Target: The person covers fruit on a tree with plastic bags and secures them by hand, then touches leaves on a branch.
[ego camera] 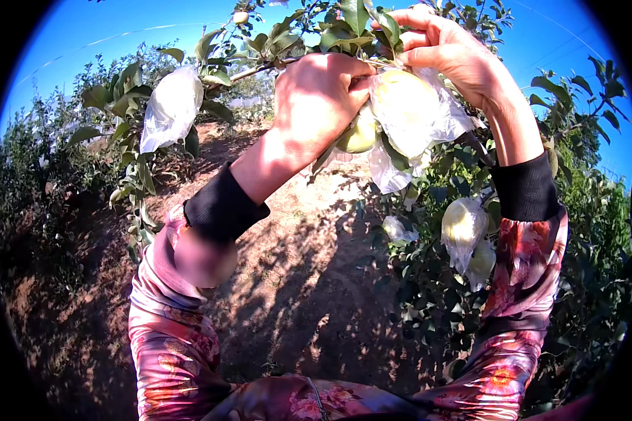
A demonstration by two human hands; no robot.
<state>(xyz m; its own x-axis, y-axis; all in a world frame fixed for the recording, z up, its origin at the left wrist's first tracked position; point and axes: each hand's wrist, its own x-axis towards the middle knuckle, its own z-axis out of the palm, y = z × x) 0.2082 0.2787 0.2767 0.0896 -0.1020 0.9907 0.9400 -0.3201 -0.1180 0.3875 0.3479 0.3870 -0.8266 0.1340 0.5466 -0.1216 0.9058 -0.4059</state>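
Observation:
An apple in a clear plastic bag (pixel 411 113) hangs from a leafy branch at the top of the head view. My left hand (pixel 316 100) is on its left, with thumb and forefinger pinched on the bag's upper edge. On the upper right, my right hand (pixel 447 58) has its thumb close to the top of the bag, and its fingers reach behind leaves (pixel 387 29). Leaves partly hide those fingertips, so what they hold is unclear. A bare pale-green apple (pixel 359 136) hangs below my left hand, touching or nearly touching the bagged one.
Another bagged fruit (pixel 174 108) hangs to the left of my left wrist. More bagged apples (pixel 463 231) hang lower right, beside my right sleeve (pixel 526 273). The branch (pixel 253 72) runs behind my left hand. Shaded bare soil (pixel 295 294) lies below, with trees on both sides.

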